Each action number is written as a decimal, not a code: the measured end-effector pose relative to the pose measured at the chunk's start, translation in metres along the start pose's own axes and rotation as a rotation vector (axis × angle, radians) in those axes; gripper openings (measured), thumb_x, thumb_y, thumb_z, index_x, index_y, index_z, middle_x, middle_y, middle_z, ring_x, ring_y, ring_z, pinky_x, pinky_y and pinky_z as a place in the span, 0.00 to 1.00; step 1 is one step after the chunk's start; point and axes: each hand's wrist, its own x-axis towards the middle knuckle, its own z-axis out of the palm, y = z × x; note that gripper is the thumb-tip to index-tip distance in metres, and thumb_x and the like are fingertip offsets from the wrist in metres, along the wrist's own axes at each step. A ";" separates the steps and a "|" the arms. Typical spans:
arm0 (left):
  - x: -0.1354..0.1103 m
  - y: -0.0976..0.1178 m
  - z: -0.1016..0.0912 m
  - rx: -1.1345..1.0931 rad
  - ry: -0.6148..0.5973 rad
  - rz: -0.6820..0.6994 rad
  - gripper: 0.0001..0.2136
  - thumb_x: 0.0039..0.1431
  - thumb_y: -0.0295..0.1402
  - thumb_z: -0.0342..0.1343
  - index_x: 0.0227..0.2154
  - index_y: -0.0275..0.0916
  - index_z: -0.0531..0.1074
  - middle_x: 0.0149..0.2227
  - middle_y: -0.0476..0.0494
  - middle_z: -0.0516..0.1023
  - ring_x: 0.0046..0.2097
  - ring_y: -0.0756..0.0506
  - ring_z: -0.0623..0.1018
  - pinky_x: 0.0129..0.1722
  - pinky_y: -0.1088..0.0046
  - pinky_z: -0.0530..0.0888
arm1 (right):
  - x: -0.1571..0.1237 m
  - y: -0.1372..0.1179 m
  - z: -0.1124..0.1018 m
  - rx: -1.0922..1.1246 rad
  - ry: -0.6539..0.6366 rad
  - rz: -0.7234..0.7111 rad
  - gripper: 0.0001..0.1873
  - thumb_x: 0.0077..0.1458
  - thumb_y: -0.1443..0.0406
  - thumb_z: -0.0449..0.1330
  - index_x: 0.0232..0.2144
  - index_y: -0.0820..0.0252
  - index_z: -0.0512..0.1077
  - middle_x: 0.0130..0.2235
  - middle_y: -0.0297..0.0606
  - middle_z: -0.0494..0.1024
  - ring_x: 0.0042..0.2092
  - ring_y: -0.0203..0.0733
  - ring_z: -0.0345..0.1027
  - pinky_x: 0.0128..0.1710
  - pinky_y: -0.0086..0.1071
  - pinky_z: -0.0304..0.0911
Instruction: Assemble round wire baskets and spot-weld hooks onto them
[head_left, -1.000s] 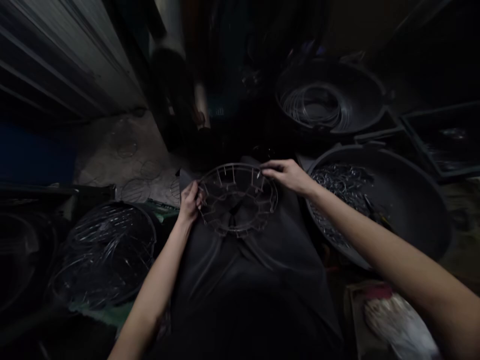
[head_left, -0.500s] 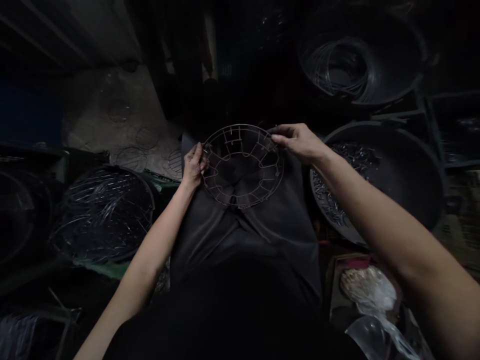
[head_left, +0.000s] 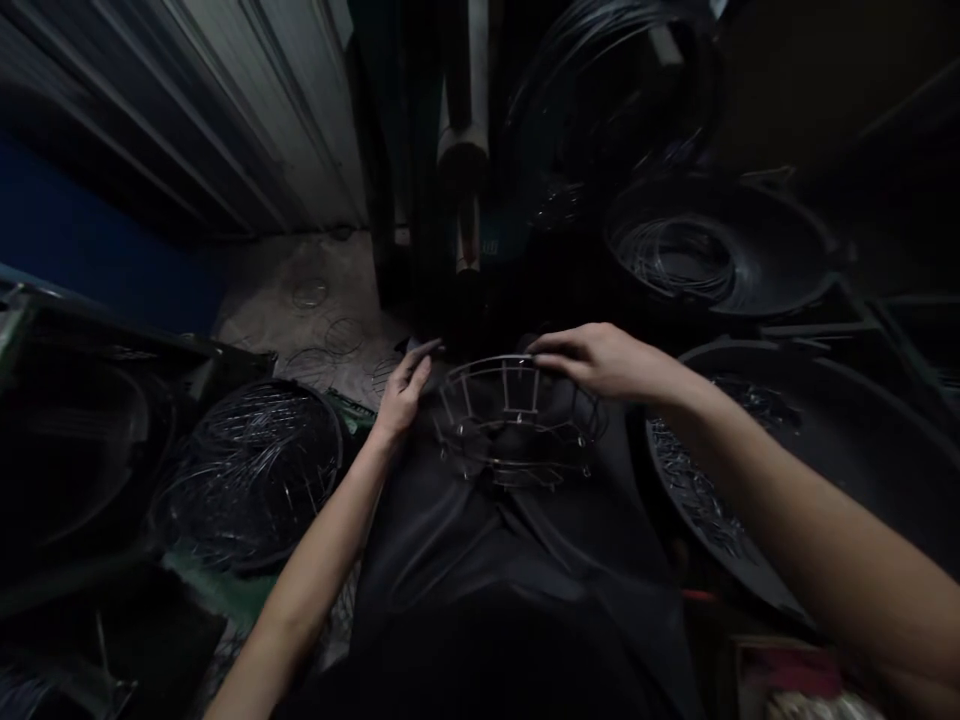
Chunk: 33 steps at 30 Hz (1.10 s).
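Note:
A round wire frame (head_left: 517, 425) of rings and short upright struts rests on my lap, over dark cloth (head_left: 480, 540). My right hand (head_left: 600, 362) grips the frame's far top ring with curled fingers. My left hand (head_left: 405, 390) lies just left of the frame, fingers stretched out and apart, touching the cloth and not holding the wire.
A dark basin (head_left: 847, 440) with small wire pieces stands at my right, another basin (head_left: 750, 250) with coiled wire behind it. A round tub of wire rings (head_left: 247, 480) sits at my left. Loose rings lie on the concrete floor (head_left: 315, 300). A corrugated wall (head_left: 225, 110) rises far left.
My left hand has let go of the frame's rim and opened flat beside it. The frame has tipped flatter on my lap, held by my right hand. My head has tilted up.

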 end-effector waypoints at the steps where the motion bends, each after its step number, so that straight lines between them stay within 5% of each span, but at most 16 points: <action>1: 0.005 0.015 0.001 0.095 -0.094 0.054 0.16 0.59 0.41 0.52 0.47 0.40 0.73 0.47 0.45 0.77 0.51 0.46 0.73 0.52 0.73 0.66 | 0.006 -0.007 0.006 -0.037 -0.007 -0.022 0.11 0.55 0.62 0.56 0.38 0.51 0.77 0.39 0.35 0.80 0.41 0.47 0.73 0.41 0.37 0.65; 3: 0.013 0.040 0.008 0.212 -0.342 0.086 0.16 0.58 0.41 0.53 0.46 0.40 0.74 0.47 0.44 0.77 0.50 0.45 0.74 0.51 0.72 0.67 | 0.016 -0.019 0.015 -0.074 0.025 -0.019 0.11 0.54 0.62 0.57 0.37 0.51 0.78 0.38 0.35 0.81 0.41 0.47 0.74 0.40 0.37 0.65; 5: 0.018 0.053 0.016 0.252 -0.442 0.079 0.17 0.56 0.41 0.55 0.46 0.39 0.74 0.47 0.44 0.77 0.49 0.44 0.75 0.49 0.72 0.69 | 0.020 -0.023 0.019 -0.006 0.076 0.009 0.09 0.53 0.62 0.58 0.35 0.52 0.78 0.36 0.34 0.81 0.40 0.46 0.74 0.39 0.34 0.65; 11: 0.013 0.040 -0.003 0.276 -0.226 0.032 0.14 0.55 0.40 0.56 0.40 0.39 0.77 0.41 0.45 0.80 0.44 0.45 0.77 0.44 0.74 0.71 | -0.022 0.019 0.009 0.342 0.584 0.071 0.15 0.57 0.60 0.53 0.41 0.58 0.76 0.42 0.35 0.79 0.45 0.40 0.71 0.47 0.33 0.63; 16: 0.005 0.025 -0.026 0.197 -0.102 0.000 0.15 0.54 0.42 0.55 0.38 0.38 0.78 0.26 0.46 0.78 0.29 0.49 0.76 0.28 0.77 0.70 | -0.053 0.039 0.035 0.371 0.306 0.131 0.18 0.56 0.58 0.52 0.45 0.57 0.74 0.47 0.38 0.77 0.49 0.44 0.70 0.51 0.38 0.62; 19: 0.001 0.023 -0.029 0.168 -0.091 -0.018 0.15 0.55 0.42 0.54 0.39 0.38 0.78 0.24 0.48 0.76 0.27 0.50 0.74 0.27 0.77 0.68 | -0.053 0.033 0.049 0.407 0.210 0.107 0.18 0.57 0.56 0.52 0.43 0.56 0.75 0.44 0.36 0.78 0.47 0.44 0.71 0.48 0.36 0.64; 27: -0.010 0.041 -0.033 0.355 -0.113 0.069 0.11 0.57 0.38 0.54 0.37 0.39 0.78 0.37 0.44 0.78 0.41 0.47 0.76 0.40 0.75 0.70 | -0.049 0.024 0.059 0.142 0.301 0.060 0.15 0.59 0.60 0.48 0.37 0.56 0.74 0.34 0.37 0.80 0.36 0.43 0.74 0.37 0.34 0.66; 33: -0.015 0.037 -0.031 0.307 -0.093 0.023 0.12 0.57 0.40 0.54 0.37 0.39 0.78 0.39 0.44 0.79 0.43 0.46 0.76 0.44 0.73 0.70 | -0.051 0.019 0.060 0.144 0.262 0.073 0.15 0.60 0.58 0.48 0.39 0.54 0.73 0.37 0.37 0.79 0.39 0.45 0.74 0.39 0.37 0.67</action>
